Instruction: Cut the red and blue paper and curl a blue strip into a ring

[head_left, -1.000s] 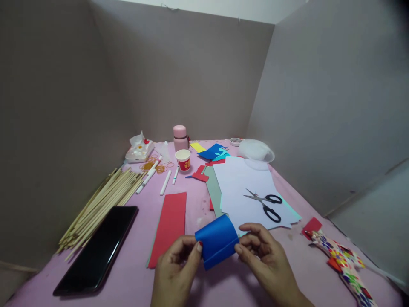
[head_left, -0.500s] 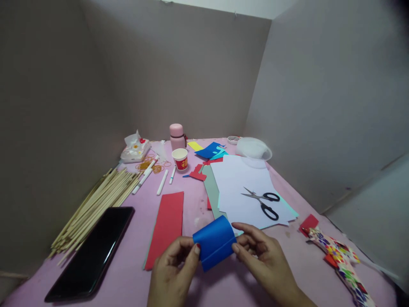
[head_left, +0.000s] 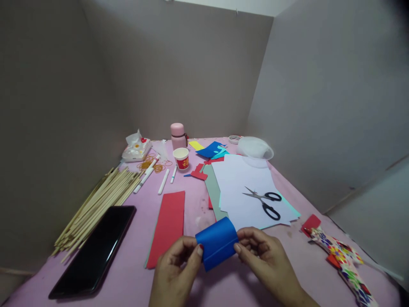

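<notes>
A blue paper (head_left: pixel 217 243) curled into a short tube hangs just above the pink table (head_left: pixel 128 281) near its front edge. My left hand (head_left: pixel 177 266) pinches the tube's left end, thumb on its front. On the right end my right hand (head_left: pixel 265 258) is closed, fingers curled round the edge. A seam runs across the tube's front face. A long red paper strip (head_left: pixel 168 226) lies flat just left of my left hand.
Black-handled scissors (head_left: pixel 265 202) rest on white sheets (head_left: pixel 246 187) behind my hands. A black phone (head_left: pixel 94 249) and a bundle of bamboo sticks (head_left: pixel 99 202) lie left. Further back stand a pink bottle (head_left: pixel 178 135), a paper cup (head_left: pixel 181 158), markers and coloured scraps. A patterned paper piece (head_left: pixel 343 264) lies right.
The hands have kept their hold on the blue tube, with the right fingers curling a little closer to its end. Only the view has shifted slightly.
</notes>
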Tool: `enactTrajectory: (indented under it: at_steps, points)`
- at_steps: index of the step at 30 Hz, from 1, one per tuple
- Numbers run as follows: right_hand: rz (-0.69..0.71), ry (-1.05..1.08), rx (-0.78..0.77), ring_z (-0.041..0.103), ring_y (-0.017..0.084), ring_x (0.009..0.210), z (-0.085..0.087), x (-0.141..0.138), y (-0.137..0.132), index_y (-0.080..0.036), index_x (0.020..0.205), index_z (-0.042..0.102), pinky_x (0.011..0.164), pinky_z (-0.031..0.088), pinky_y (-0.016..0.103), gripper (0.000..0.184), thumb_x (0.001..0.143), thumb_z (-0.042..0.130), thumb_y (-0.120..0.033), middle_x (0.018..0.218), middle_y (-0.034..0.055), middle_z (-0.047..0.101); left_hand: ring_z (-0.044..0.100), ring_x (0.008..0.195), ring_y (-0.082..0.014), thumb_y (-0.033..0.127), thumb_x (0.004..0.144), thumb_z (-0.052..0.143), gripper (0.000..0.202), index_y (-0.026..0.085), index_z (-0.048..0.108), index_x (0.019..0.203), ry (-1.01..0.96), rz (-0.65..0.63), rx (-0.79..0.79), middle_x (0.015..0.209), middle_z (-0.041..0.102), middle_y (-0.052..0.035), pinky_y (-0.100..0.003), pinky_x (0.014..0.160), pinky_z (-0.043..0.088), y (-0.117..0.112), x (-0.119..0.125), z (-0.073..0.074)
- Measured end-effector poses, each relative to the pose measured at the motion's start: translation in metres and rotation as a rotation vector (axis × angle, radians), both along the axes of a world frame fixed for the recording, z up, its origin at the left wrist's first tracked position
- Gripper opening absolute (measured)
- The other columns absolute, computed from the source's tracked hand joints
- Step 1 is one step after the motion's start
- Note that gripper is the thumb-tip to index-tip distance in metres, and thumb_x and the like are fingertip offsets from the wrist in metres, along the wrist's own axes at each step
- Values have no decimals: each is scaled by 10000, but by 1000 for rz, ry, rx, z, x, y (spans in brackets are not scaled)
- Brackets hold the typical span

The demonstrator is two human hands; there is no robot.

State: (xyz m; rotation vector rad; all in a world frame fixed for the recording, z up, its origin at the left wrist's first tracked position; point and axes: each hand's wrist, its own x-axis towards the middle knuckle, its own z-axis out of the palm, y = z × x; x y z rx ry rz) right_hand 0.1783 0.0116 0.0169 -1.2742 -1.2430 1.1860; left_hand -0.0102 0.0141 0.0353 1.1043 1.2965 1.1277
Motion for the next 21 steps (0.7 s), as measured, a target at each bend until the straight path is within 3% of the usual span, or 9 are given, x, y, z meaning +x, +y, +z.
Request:
enactTrajectory:
  at_steps: [6, 13, 21]
  points:
    - [6, 21, -9, 528, 110, 554, 2, 1, -2, -172, 798, 623, 523, 415, 208, 214, 736, 671, -371, 622, 5, 607, 553, 633, -137, 365, 672, 685, 163, 204, 670, 655, -80, 30, -10, 626, 636, 19, -189, 590, 429, -3, 3, 5]
    - [1, 20, -19, 543, 116, 560, 2, 2, -1, -168, 815, 599, 523, 414, 214, 242, 752, 654, -396, 632, 2, 603, 613, 702, -163, 265, 647, 723, 231, 210, 689, 868, 71, -126, 29, 762, 711, -14, -216, 664, 477, -1, 1, 7]
    - [39, 32, -38, 578, 120, 600, 0, 3, -2, -168, 873, 597, 559, 438, 220, 240, 771, 644, -380, 679, 11, 625, 651, 679, -145, 281, 655, 740, 266, 219, 699, 911, -20, -85, 12, 723, 722, 7, -189, 627, 505, -2, -1, -1]
